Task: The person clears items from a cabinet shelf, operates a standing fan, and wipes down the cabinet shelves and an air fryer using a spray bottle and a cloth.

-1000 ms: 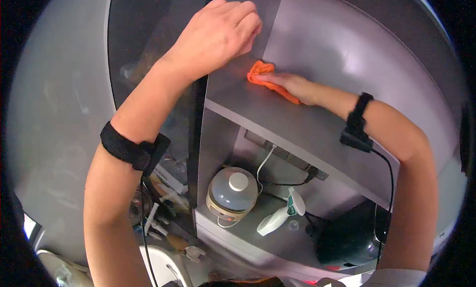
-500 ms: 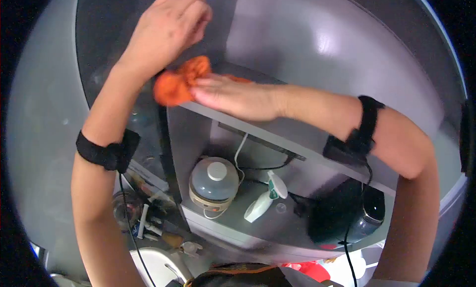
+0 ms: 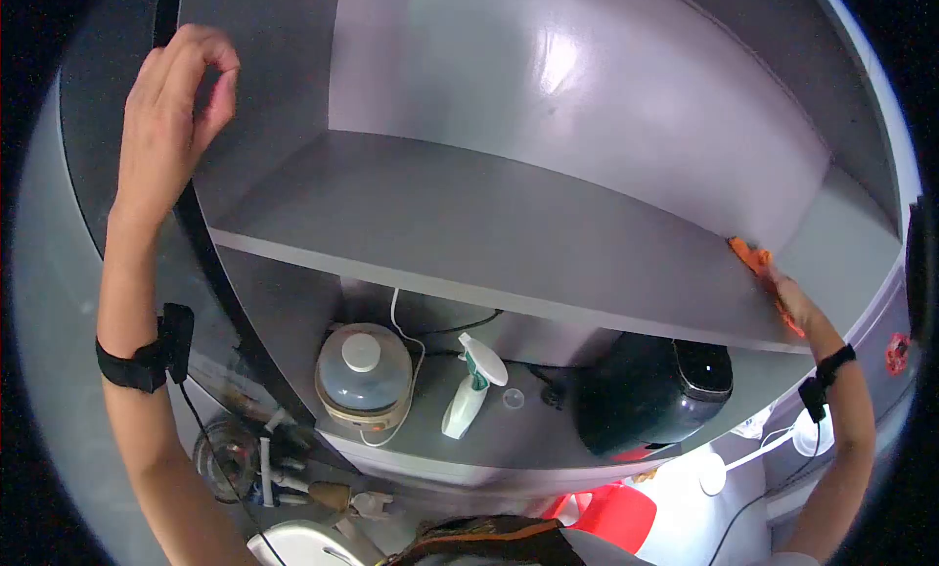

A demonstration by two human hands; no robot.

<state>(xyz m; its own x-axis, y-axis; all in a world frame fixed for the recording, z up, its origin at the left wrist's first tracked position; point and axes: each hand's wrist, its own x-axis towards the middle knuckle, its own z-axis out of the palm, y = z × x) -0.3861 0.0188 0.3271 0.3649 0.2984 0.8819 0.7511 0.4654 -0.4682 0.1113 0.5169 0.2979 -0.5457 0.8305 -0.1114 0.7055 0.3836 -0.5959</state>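
Observation:
At the far right end of the grey shelf [image 3: 460,204], my right hand [image 3: 794,300] presses an orange cloth [image 3: 751,257] against the shelf surface, near the back corner. Parts of the cloth stick out on both sides of the fingers. My left hand [image 3: 174,116] is raised at the upper left, in front of the black door edge [image 3: 193,219]. Its fingers curl toward the thumb, leaving a small gap, and nothing shows in them. Whether it touches the edge is unclear. Black straps with cables circle both forearms.
In the lower compartment stand a round lidded appliance [image 3: 364,370], a white spray bottle [image 3: 471,395] and a black appliance [image 3: 636,395], with cords behind them. A red container [image 3: 621,515] sits below on the right. Pipes and a glass jar [image 3: 227,458] are at lower left.
My right hand has carried the orange cloth from the shelf's left front edge to its far right end. My view has shifted, and my left hand appears farther left, still curled.

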